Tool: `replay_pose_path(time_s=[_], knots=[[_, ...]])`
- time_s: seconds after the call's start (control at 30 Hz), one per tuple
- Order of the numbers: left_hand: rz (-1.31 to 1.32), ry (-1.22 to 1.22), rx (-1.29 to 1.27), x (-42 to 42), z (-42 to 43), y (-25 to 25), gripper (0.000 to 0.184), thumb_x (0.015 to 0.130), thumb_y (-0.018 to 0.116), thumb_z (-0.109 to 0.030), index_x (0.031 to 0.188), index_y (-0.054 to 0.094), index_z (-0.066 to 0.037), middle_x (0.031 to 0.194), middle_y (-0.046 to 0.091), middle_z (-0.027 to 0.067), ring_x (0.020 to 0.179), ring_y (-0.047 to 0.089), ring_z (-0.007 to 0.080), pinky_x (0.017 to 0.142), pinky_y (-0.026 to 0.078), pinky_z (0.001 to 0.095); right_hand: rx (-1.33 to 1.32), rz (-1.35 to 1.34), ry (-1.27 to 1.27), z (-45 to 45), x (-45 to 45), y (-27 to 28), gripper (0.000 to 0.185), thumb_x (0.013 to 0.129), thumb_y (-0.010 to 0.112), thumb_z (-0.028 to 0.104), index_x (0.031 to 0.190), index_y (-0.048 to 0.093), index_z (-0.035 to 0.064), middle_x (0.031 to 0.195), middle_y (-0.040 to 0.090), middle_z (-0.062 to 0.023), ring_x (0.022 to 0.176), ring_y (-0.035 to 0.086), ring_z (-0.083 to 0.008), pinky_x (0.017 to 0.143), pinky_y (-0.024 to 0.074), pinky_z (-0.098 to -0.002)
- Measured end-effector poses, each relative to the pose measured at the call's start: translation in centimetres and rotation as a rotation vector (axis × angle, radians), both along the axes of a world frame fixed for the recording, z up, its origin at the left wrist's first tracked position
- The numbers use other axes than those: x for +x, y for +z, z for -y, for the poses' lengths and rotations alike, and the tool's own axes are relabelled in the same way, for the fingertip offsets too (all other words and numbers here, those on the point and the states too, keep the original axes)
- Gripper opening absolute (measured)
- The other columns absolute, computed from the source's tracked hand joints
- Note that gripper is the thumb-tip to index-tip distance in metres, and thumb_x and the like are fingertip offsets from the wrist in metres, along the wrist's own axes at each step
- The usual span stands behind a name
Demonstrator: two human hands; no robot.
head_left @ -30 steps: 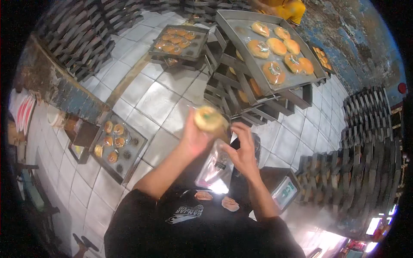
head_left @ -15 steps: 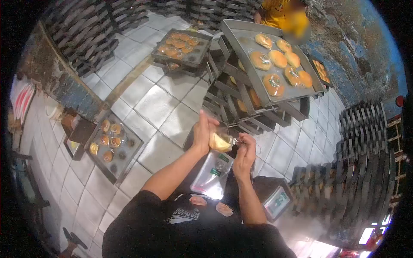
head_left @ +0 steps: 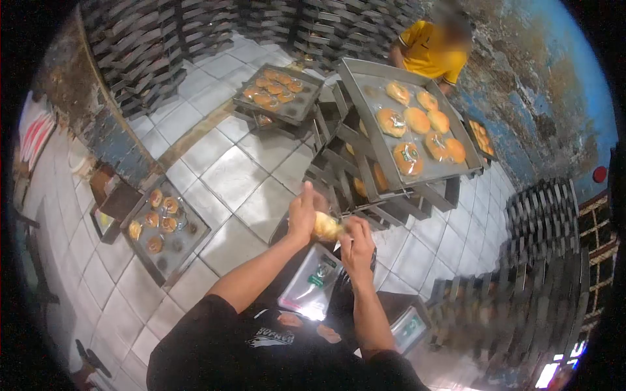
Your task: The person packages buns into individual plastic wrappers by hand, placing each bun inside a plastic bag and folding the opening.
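A golden bun (head_left: 325, 227) in clear plastic sits between my two hands, above my lap. My left hand (head_left: 303, 214) is closed around its left side, thumb side up. At the bun's right end, the fingers of my right hand (head_left: 357, 244) pinch together at the gathered end of the plastic bag; some of that grip is blurred. Below the hands, on my lap, lies a stack of flat clear plastic bags (head_left: 312, 281) with green print. Just beyond the bun stands a pile of crossed metal trays, topped by a tilted tray (head_left: 427, 171) of buns, some of them wrapped.
On the tiled floor, a tray (head_left: 193, 229) of wrapped buns lies to the left and another tray (head_left: 297, 112) farther off. A box (head_left: 391, 306) with more bags is at my right. Stacked dark trays (head_left: 508, 306) line the right side. A person in a yellow shirt (head_left: 424, 49) sits beyond.
My view has shifted slightly. The bun has turned in my hands, showing its browned side, and my right hand has moved in closer against its end.
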State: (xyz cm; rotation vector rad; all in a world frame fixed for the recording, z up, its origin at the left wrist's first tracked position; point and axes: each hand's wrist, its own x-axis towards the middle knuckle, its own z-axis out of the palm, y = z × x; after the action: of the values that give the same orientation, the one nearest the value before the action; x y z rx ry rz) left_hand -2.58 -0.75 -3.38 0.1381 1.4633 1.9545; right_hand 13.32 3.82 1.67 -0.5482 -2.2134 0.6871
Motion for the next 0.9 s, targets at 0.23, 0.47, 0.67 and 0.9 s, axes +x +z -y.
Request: replay_pose_path(time_s=[0.23, 0.47, 0.67, 0.9], knots=[[-0.228, -0.133, 0.289, 1.6, 0.4, 0.9, 0.048, 0.111, 0.046, -0.042, 0.106, 0.07, 0.0, 0.101, 0.073, 0.0087, 0.092, 0.068, 0.0152, 0.084, 0.055, 0.0295, -0.238, -0.021, -0.144, -3.6, -0.3, -1.0, 0.019, 0.103, 0.059, 0.013, 0.093, 0.064, -0.0023, 0.088, 0.064, -0.0156, 0.079, 0.064, -0.0271, 0.072, 0.0501, -0.0379], [-0.277, -0.106, 0.264, 0.8, -0.3, 0.1, 0.035, 0.112, 0.048, -0.027, 0.106, 0.068, 0.0, 0.098, 0.073, 0.0095, 0.09, 0.069, 0.0159, 0.084, 0.056, 0.0306, -0.713, -0.171, -0.196, -2.3, -0.7, -0.1, 0.021, 0.105, 0.058, 0.016, 0.097, 0.063, -0.0028, 0.086, 0.064, -0.015, 0.076, 0.063, -0.0246, 0.071, 0.0505, -0.0368], [-0.151, -0.206, 0.362, 0.5, 1.2, 3.9, 0.032, 0.11, 0.05, -0.024, 0.1, 0.067, 0.001, 0.091, 0.072, 0.0096, 0.085, 0.068, 0.0136, 0.08, 0.055, 0.0286, 0.059, -0.095, -0.089, -0.7, -1.0, 6.5, 0.018, 0.1, 0.064, 0.014, 0.093, 0.063, -0.003, 0.083, 0.062, -0.0175, 0.071, 0.059, -0.0322, 0.066, 0.0474, -0.0379], [-0.802, -0.025, -0.114, -0.9, 6.2, 1.4, 0.021, 0.099, 0.065, -0.013, 0.09, 0.072, 0.005, 0.11, 0.068, 0.0097, 0.097, 0.064, 0.0152, 0.082, 0.05, 0.0309, -1.071, -0.078, -0.087, -1.8, 1.9, -0.2, 0.026, 0.103, 0.065, 0.023, 0.082, 0.064, 0.0075, 0.065, 0.051, 0.0059, 0.056, 0.046, -0.0053, 0.05, 0.0348, -0.026]])
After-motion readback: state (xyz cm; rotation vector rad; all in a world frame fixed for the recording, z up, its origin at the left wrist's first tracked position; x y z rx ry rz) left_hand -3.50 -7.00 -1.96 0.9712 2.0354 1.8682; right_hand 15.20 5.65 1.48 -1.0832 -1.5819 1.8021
